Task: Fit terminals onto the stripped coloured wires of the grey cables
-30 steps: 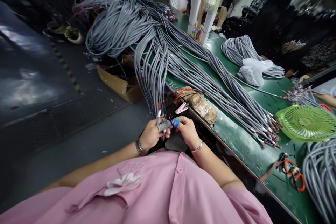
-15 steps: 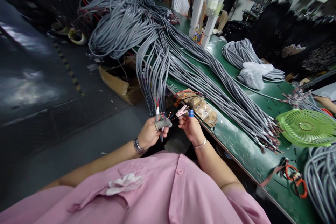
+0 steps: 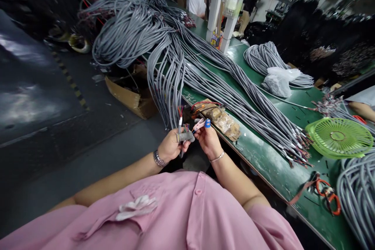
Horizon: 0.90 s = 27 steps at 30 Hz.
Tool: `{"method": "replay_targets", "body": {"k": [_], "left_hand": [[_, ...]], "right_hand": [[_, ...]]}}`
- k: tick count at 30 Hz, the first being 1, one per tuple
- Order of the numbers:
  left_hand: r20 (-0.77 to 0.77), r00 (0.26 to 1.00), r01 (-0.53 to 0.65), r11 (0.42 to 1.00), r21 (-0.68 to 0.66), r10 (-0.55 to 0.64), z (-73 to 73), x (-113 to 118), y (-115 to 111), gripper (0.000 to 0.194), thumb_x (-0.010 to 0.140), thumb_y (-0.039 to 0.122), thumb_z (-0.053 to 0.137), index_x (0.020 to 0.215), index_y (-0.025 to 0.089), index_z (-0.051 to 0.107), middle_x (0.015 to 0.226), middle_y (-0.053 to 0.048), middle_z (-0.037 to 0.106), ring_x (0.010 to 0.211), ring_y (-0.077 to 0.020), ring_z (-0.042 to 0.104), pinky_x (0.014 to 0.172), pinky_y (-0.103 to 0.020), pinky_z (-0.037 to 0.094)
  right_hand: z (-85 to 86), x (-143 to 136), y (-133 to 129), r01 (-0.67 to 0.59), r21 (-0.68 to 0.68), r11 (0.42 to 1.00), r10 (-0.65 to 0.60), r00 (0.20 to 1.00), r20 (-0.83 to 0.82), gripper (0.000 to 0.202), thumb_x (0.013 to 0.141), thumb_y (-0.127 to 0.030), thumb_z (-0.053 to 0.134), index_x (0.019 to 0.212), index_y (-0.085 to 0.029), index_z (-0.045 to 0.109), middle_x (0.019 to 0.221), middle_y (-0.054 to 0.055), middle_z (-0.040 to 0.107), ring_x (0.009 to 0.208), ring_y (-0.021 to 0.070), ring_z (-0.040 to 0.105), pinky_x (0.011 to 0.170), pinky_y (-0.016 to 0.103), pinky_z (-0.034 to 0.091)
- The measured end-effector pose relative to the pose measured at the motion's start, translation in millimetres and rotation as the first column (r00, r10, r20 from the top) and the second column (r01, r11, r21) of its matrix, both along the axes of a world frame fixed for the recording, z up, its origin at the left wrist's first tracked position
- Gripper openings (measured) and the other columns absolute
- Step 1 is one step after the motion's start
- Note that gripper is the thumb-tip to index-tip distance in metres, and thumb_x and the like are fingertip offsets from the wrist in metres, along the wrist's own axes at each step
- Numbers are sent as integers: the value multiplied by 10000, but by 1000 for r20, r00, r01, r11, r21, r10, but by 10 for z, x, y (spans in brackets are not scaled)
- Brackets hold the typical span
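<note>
My left hand (image 3: 171, 145), with a grey cover on its thumb, is closed round a grey cable (image 3: 182, 154). Thin coloured wires (image 3: 186, 127) fan out of the cable above the thumb. Just behind stands another grey cable end (image 3: 179, 122) with a white band and reddish wires; whether the hand holds it too, I cannot tell. My right hand (image 3: 208, 143), its thumb capped in blue, pinches a pink clothes peg (image 3: 199, 125). The peg's near end is close to the coloured wires, and the fingers partly hide the contact.
Long grey cables (image 3: 222, 86) lie along the green table (image 3: 263, 172), with stripped ends to the right. A taped cardboard piece (image 3: 227, 123) sits at the edge. Nearby are a green fan (image 3: 338, 136), orange-handled scissors (image 3: 328, 195) and a cardboard box (image 3: 125, 95). A person (image 3: 197, 2) is beyond.
My right hand has moved left with the pink clothes peg, closing the gap to the wires in my left hand. My left hand has shifted slightly right. The whole view has shifted a little.
</note>
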<state>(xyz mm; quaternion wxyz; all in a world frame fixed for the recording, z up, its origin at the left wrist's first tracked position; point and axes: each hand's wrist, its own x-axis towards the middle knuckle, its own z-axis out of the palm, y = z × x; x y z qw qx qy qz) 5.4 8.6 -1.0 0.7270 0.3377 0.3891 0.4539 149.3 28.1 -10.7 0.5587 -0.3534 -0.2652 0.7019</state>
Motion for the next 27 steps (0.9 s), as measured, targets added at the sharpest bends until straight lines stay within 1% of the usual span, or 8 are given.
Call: {"method": "replay_targets", "body": {"k": [5, 11, 14, 16, 18, 22, 25, 27], "left_hand": [[-38, 999, 35, 999, -1, -35, -32, 25, -11, 311, 675, 417, 738, 654, 137, 604, 405, 18, 524, 310, -77, 412, 321, -195, 308], [-36, 999, 0, 1000, 18, 0, -2, -36, -92, 292, 713, 414, 719, 683, 146, 607, 428, 18, 546, 327, -83, 427, 329, -200, 339], [-38, 998, -39, 999, 34, 40, 27, -59, -153, 270, 710, 389, 726, 685, 146, 610, 444, 18, 559, 341, -89, 450, 341, -207, 363], [-27, 997, -77, 996, 44, 78, 53, -53, -173, 247, 714, 359, 726, 682, 148, 603, 451, 22, 561, 347, -86, 455, 347, -201, 357], [-13, 995, -102, 994, 48, 103, 79, -34, -173, 236, 729, 341, 717, 675, 151, 588, 452, 26, 560, 348, -79, 452, 347, -192, 338], [-3, 995, -103, 995, 19, 103, 104, 8, -141, 237, 720, 335, 723, 674, 153, 578, 455, 24, 561, 348, -78, 452, 341, -188, 302], [-13, 995, -95, 995, 11, 95, 90, 19, -121, 227, 713, 338, 723, 700, 136, 619, 449, 20, 552, 349, -78, 451, 343, -190, 293], [-20, 995, -94, 995, 12, 94, 72, 19, -112, 219, 709, 330, 720, 698, 131, 630, 444, 17, 550, 346, -77, 449, 342, -191, 282]], "right_hand": [[16, -19, 12, 35, -29, 999, -37, 997, -63, 397, 774, -573, 665, 852, -184, 670, 705, -6, 592, 587, 87, 478, 556, 192, 456], [14, 27, -22, -74, -89, 993, 63, 991, -122, 575, 737, -718, 584, 869, -166, 674, 757, 25, 632, 610, 104, 533, 545, 211, 485], [45, 35, -52, -104, -67, 992, 94, 987, -131, 504, 758, -654, 622, 896, -172, 675, 789, 20, 637, 624, 96, 537, 571, 210, 497], [69, 23, -74, -68, -31, 997, 65, 994, -92, 387, 773, -542, 681, 894, -174, 674, 796, 10, 632, 614, 84, 519, 559, 194, 485], [86, 6, -92, -26, -10, 1000, 25, 998, -60, 330, 782, -488, 693, 878, -173, 670, 779, 2, 621, 596, 77, 498, 536, 185, 468], [63, -17, -109, 22, 1, 1000, -22, 1000, -2, 376, 794, -540, 653, 868, -171, 671, 752, 3, 615, 575, 79, 475, 527, 198, 449], [-4, -15, -103, 149, 84, 985, -160, 975, 153, 408, 813, -563, 617, 793, -160, 675, 704, 6, 605, 570, 81, 469, 535, 201, 426], [-41, -10, -89, 174, 122, 977, -196, 960, 201, 458, 829, -601, 566, 785, -159, 680, 688, 10, 602, 579, 89, 480, 545, 210, 425]]}}
